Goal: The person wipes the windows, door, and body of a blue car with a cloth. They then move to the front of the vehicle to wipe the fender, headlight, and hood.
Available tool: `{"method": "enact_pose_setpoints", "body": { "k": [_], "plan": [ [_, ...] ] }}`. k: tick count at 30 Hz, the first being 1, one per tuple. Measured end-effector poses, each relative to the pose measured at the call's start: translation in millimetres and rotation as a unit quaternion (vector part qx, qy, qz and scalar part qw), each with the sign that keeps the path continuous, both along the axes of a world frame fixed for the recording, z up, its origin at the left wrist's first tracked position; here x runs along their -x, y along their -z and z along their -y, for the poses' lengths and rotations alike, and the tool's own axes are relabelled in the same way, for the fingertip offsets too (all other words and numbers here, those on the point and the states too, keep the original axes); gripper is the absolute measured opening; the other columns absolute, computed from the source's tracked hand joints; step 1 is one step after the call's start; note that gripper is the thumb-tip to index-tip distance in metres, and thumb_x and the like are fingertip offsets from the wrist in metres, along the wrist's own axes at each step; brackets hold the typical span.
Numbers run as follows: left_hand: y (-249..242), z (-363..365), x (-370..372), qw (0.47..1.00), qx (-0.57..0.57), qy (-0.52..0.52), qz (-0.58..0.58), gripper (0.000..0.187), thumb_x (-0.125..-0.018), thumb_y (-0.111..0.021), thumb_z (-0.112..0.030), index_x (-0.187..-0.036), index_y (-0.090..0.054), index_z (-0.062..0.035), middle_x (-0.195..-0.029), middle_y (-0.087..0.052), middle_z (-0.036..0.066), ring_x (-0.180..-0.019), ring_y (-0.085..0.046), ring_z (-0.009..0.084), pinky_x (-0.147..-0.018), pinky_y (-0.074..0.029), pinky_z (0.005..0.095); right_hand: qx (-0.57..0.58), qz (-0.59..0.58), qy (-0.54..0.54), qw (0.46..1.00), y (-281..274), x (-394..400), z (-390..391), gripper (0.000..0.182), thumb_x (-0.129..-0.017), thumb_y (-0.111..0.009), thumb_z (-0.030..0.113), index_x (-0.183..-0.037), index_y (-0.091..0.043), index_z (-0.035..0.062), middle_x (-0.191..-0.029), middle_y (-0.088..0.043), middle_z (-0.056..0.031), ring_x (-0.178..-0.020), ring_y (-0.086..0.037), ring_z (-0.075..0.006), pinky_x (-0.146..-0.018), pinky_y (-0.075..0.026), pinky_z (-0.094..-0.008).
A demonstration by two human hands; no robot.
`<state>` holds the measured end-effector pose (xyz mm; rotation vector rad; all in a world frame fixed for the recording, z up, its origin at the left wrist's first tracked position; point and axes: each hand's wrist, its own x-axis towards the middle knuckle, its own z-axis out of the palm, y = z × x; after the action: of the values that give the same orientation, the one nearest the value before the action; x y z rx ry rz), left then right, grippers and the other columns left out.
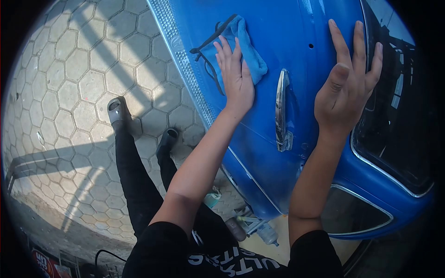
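Blue, black-edged fabric cloth point(253, 52), upper left of slim chrome handle point(281, 111): left hand point(238, 83) flat atop, ungripping; right hand point(344, 95) spread, empty. Cloth could snag if slid across handle.

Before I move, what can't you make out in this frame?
All head view:
- Cloth: part under the left hand, covered by it.
- Right hand: palm contact with the car, hidden by the hand itself.
- Behind the window: obscured by dark glass and reflections.
- Rest of the car: cut off by the top edge.
- Shirt lettering: partly lost in folds.
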<state>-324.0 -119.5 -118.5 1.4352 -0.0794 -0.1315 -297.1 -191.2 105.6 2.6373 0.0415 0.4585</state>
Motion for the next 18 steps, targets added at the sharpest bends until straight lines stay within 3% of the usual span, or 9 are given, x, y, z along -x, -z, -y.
{"method": "enact_pose_setpoints", "body": {
  "k": [3, 5, 6, 8, 10, 13, 14, 17, 18],
  "plan": [
    [-5, -5, 38, 0.998, 0.019, 0.002, 0.064, 0.058, -0.114, -0.037, -0.033, -0.166, -0.034, -0.0091, -0.177, -0.010, 0.025, -0.163, -0.001, 0.0491, -0.129, 0.000, 0.0636, -0.011, 0.017, -0.013, 1.000, 1, 0, -1, 0.077, -0.111, -0.008, 0.063, -0.144, -0.069, 0.0284, -0.160, -0.055, -0.0085, -0.157, -0.029, -0.0427, -0.131, -0.017, -0.0596],
    [-4, -7, 125, 0.995, 0.007, 0.048, 0.090, 0.060, -0.111, -0.043, -0.038, -0.164, -0.036, -0.0127, -0.176, -0.010, 0.027, -0.163, -0.003, 0.0514, -0.128, -0.004, 0.0660, -0.010, 0.011, -0.004, 1.000, 0, 1, -5, 0.074, -0.112, -0.011, 0.061, -0.144, -0.069, 0.0284, -0.160, -0.055, -0.0087, -0.158, -0.029, -0.0426, -0.130, -0.018, -0.0594],
    [-3, -6, 170, 0.993, -0.001, 0.067, 0.095, 0.059, -0.110, -0.044, -0.040, -0.163, -0.038, -0.0142, -0.176, -0.010, 0.028, -0.162, -0.004, 0.0523, -0.128, -0.006, 0.0667, -0.030, 0.017, -0.040, 0.999, -1, 1, -2, 0.058, -0.114, -0.027, 0.054, -0.144, -0.069, 0.0261, -0.160, -0.055, -0.0086, -0.157, -0.031, -0.0419, -0.130, -0.021, -0.0582],
    [-1, -6, 217, 0.995, 0.006, 0.077, 0.064, 0.057, -0.108, -0.046, -0.040, -0.160, -0.040, -0.0165, -0.175, -0.011, 0.029, -0.162, -0.005, 0.0535, -0.128, -0.008, 0.0673, -0.082, 0.008, -0.089, 0.993, -13, 5, 9, 0.050, -0.114, -0.036, 0.048, -0.143, -0.069, 0.0242, -0.160, -0.055, -0.0085, -0.156, -0.034, -0.0414, -0.129, -0.023, -0.0578],
    [-6, -7, 183, 0.996, 0.014, 0.056, 0.063, 0.054, -0.108, -0.047, -0.038, -0.158, -0.042, -0.0162, -0.175, -0.011, 0.030, -0.161, -0.006, 0.0538, -0.127, -0.008, 0.0674, -0.092, -0.017, -0.132, 0.987, -31, 7, 15, 0.039, -0.113, -0.047, 0.033, -0.142, -0.070, 0.0206, -0.161, -0.055, -0.0074, -0.155, -0.038, -0.0389, -0.129, -0.026, -0.0556],
    [-3, -9, 81, 0.993, -0.018, 0.006, 0.114, 0.059, -0.109, -0.047, -0.036, -0.162, -0.037, -0.0116, -0.175, -0.009, 0.030, -0.162, -0.005, 0.0515, -0.128, -0.009, 0.0642, -0.070, -0.069, -0.056, 0.994, -33, 17, 22, 0.036, -0.109, -0.057, 0.035, -0.137, -0.073, 0.0196, -0.156, -0.059, -0.0073, -0.153, -0.042, -0.0392, -0.127, -0.029, -0.0560],
    [-3, -4, 40, 0.996, -0.010, -0.017, 0.093, 0.063, -0.110, -0.047, -0.035, -0.165, -0.032, -0.0086, -0.176, -0.009, 0.029, -0.163, -0.005, 0.0498, -0.129, -0.009, 0.0621, -0.043, -0.105, -0.022, 0.993, -31, 18, 20, 0.053, -0.110, -0.049, 0.053, -0.146, -0.065, 0.0180, -0.162, -0.051, -0.0128, -0.156, -0.035, -0.0420, -0.127, -0.026, -0.0578],
    [-15, 3, -49, 0.995, 0.010, -0.028, 0.098, 0.072, -0.112, -0.044, -0.038, -0.170, -0.019, -0.0021, -0.177, -0.008, 0.026, -0.164, -0.002, 0.0453, -0.131, -0.007, 0.0575, -0.003, -0.025, -0.043, 0.999, -27, 14, 13, 0.039, -0.113, -0.048, 0.027, -0.148, -0.064, 0.0288, -0.163, -0.052, -0.0064, -0.157, -0.036, -0.0368, -0.128, -0.031, -0.0519],
    [-25, 3, -55, 0.994, 0.011, -0.017, 0.112, 0.072, -0.113, -0.043, -0.039, -0.170, -0.019, -0.0023, -0.177, -0.008, 0.026, -0.164, -0.002, 0.0455, -0.131, -0.007, 0.0575, -0.065, 0.003, -0.042, 0.997, -26, 14, 17, 0.042, -0.114, -0.043, 0.033, -0.152, -0.060, 0.0273, -0.165, -0.049, -0.0079, -0.158, -0.033, -0.0398, -0.128, -0.028, -0.0544]
  ]
}}
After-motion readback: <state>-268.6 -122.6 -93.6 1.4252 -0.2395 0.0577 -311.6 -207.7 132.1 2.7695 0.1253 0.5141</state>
